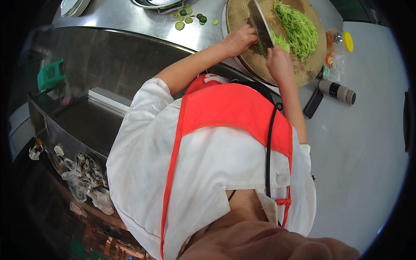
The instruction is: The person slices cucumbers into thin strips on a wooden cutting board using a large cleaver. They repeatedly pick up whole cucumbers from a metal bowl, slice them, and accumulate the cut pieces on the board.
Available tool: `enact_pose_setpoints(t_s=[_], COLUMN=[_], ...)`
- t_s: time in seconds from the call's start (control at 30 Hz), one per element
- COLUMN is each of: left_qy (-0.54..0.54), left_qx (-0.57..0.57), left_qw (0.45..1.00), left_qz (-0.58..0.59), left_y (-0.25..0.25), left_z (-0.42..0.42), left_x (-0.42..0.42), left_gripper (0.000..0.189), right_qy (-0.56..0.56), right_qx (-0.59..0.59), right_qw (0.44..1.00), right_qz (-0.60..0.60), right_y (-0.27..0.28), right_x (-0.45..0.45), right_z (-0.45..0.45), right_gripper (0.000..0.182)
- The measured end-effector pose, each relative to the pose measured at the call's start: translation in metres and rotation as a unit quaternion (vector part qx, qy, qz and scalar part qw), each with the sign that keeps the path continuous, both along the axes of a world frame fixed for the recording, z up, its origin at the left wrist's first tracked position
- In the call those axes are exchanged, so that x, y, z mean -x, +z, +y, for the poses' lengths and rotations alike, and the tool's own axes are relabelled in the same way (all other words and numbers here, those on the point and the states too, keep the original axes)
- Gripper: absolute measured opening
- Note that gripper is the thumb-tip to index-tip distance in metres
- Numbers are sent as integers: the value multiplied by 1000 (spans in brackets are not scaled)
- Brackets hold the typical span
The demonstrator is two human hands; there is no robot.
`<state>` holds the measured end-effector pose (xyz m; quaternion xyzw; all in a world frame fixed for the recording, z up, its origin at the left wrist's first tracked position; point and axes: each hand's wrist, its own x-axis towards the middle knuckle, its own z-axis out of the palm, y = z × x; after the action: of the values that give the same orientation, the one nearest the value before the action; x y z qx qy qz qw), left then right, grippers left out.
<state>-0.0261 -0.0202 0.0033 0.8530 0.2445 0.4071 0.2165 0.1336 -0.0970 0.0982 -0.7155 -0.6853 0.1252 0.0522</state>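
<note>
My right hand (280,62) grips the handle end of a cleaver (260,27), whose wide blade stands on edge on a round wooden chopping block (240,14). Left of the blade, my left hand (240,40) has its fingers curled down onto the block. A bit of green vegetable (260,46) shows at its fingertips; most of what lies under them is hidden. Just right of the blade are fresh green shreds (280,42). Beyond them a large heap of shredded green vegetable (297,31) covers the block's right side.
Left of the block, round green vegetable slices (179,25) lie on the steel counter (130,19), near a metal strainer (159,2) and stacked white plates (73,7). To the right are a yellow-lidded plastic jar (339,41), a tumbler (337,92) and a dark phone (313,103).
</note>
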Motion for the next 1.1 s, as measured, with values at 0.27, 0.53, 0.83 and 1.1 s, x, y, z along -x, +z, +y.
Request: enact_pose_setpoints(t_s=[0.27,0.53,0.83,1.1], left_qy=[-3,-6,-76,-105], left_qx=[20,20,83,53], left_qw=[1000,999,993,993], left_qz=[-5,-30,-43,-18], left_y=[0,3,6,8], left_z=[-3,-1,12,16], left_x=[-1,-1,11,17], left_gripper=[7,8,15,15], right_qy=[21,20,6,-4], right_qx=[14,14,-24,8], right_qw=[1000,1000,996,997], right_qz=[-4,18,84,70], right_y=[9,12,-13,-1], right_x=[11,11,-5,1], right_z=[-6,0,11,13], right_gripper=[23,23,23,23])
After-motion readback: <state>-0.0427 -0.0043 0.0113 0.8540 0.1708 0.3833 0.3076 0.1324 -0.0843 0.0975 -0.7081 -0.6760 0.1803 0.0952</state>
